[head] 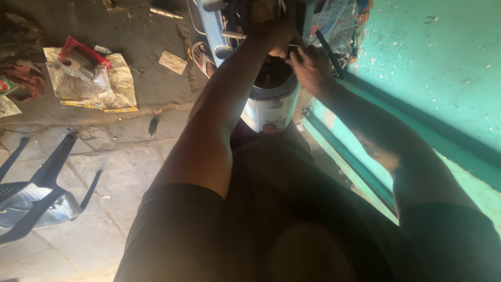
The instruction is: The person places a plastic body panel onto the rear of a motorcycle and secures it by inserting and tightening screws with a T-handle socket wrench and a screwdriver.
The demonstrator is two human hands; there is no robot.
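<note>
Both arms reach up to a pale blue machine at the top of the view, most of it cut off by the frame edge. Just below it sits a silvery metal canister with a dark round top, and everything else is placed from that canister. The left hand is directly above it, curled around a part too dark to make out; whether it grips firmly cannot be told. The right hand is above and just right of the canister, fingers closed on a thin metal rod that runs toward the left hand. A dark slim handle crosses beside that hand; its far end is hidden. Far left of the canister lie crumpled paper with a red object on it, and lower left a dark plastic chair, partly cut off.
</note>
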